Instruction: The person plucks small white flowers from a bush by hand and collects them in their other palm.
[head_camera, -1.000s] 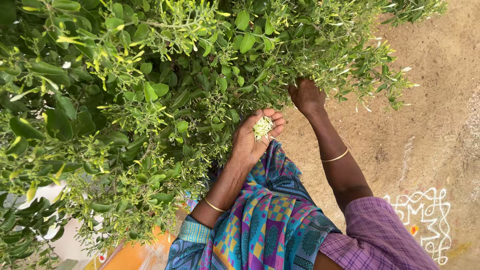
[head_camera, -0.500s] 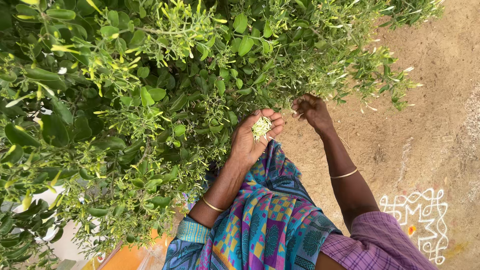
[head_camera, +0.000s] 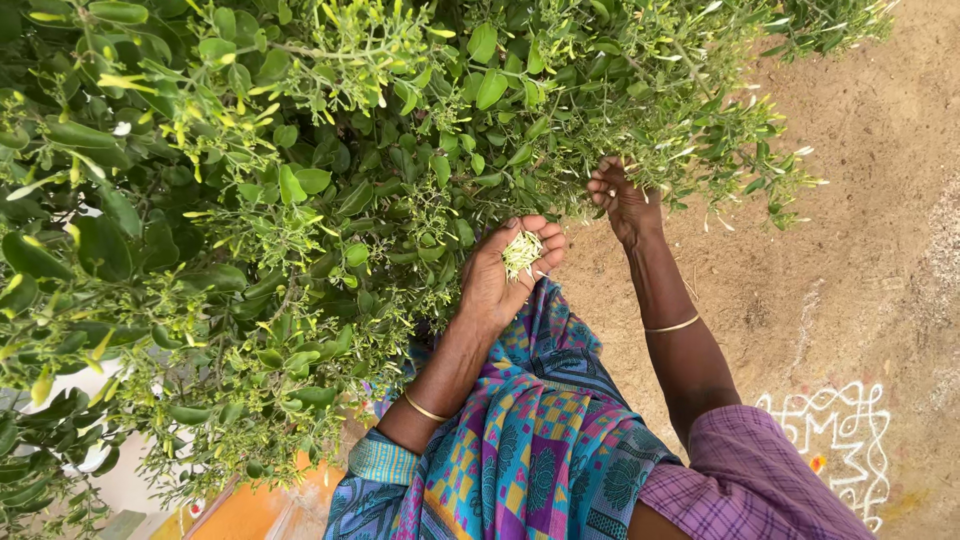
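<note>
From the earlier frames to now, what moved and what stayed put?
The right hand drew back out of the bush half a second ago, then went up into the twigs again, fingers pinched at a white bud. The left hand stayed cupped, palm up, holding the pile of picked buds.

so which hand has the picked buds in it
The left hand, cupped palm-up with a small pile of pale green buds. The right hand reaches into the bush, with no pile in it.
</note>
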